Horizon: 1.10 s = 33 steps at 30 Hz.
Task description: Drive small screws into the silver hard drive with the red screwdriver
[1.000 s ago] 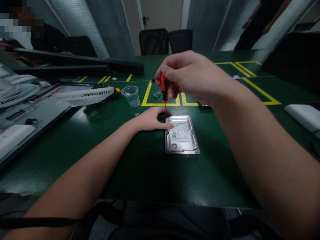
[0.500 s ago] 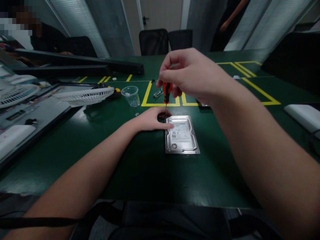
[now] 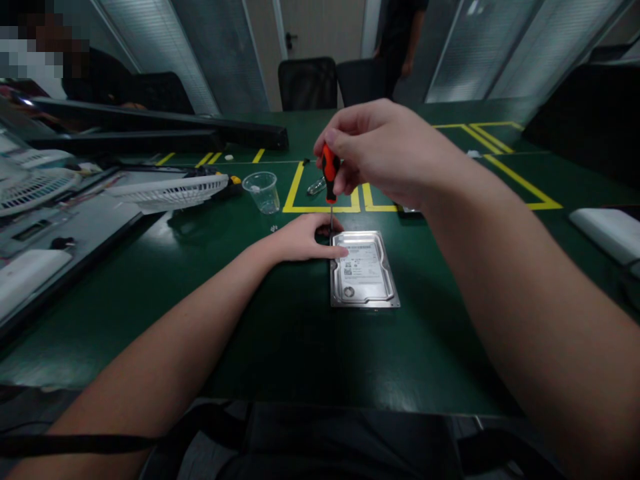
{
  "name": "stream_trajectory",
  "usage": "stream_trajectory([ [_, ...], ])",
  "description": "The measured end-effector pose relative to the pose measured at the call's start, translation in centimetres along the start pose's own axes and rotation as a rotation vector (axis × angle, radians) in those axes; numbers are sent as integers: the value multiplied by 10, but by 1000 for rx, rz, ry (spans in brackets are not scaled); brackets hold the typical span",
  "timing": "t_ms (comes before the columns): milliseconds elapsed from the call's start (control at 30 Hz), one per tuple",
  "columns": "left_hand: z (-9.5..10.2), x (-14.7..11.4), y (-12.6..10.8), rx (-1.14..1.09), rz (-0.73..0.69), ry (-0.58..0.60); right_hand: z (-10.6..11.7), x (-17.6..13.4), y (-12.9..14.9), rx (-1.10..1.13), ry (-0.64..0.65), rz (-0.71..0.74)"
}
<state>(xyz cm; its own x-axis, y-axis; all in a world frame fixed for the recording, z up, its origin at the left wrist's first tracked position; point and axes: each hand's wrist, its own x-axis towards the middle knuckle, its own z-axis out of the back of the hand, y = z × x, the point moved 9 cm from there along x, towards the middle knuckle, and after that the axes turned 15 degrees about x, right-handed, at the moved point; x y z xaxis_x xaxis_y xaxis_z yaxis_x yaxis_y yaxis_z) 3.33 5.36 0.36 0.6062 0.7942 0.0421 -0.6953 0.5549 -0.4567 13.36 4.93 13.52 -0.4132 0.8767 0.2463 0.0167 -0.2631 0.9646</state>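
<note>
Silver rectangular metal hard drive: one, flat on our green worktop, long axis running away from us.
Our left hand: forearm stretched forward, grasping the drive's far-left corner.
Orange-and-black screwdriver: one, nearly upright, shaft pointing down at that corner.
Our right hand: raised, we pinch the screwdriver's top.
Clear plastic cup: one, beyond our left hand.

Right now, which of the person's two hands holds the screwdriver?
The right hand, gripping the red-and-black screwdriver; the left hand instead has its thumb on the drive.
</note>
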Motion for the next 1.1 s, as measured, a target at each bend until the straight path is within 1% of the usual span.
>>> stream_trajectory([
  [33, 0, 0, 0, 0, -3, 0, 1, -1, 3, -10, -10, 22],
  [167, 0, 0, 0, 5, -11, 0, 7, -2, 5, -138, -69, 23],
  [267, 0, 0, -1, 8, -4, 1, 9, -2, 7, -166, -73, 50],
  [367, 1, 0, -2, 16, 7, 12, 7, -2, 9, -142, -42, 84],
  [467, 1, -1, -3, 14, 8, 20, 1, -3, 10, -108, 7, 78],
  [633, 0, 1, -1, 7, -3, 8, -3, -4, 10, -117, 56, 81],
  [767, 0, 1, -1, 7, -19, -1, -8, -1, 7, -60, 125, 91],
  [933, 0, 1, -1, 4, -6, 3, -4, 1, 1, -17, 58, 19],
  [1100, 0, 0, -2, -17, 1, 6, -4, 1, -1, -12, 47, -1],
])
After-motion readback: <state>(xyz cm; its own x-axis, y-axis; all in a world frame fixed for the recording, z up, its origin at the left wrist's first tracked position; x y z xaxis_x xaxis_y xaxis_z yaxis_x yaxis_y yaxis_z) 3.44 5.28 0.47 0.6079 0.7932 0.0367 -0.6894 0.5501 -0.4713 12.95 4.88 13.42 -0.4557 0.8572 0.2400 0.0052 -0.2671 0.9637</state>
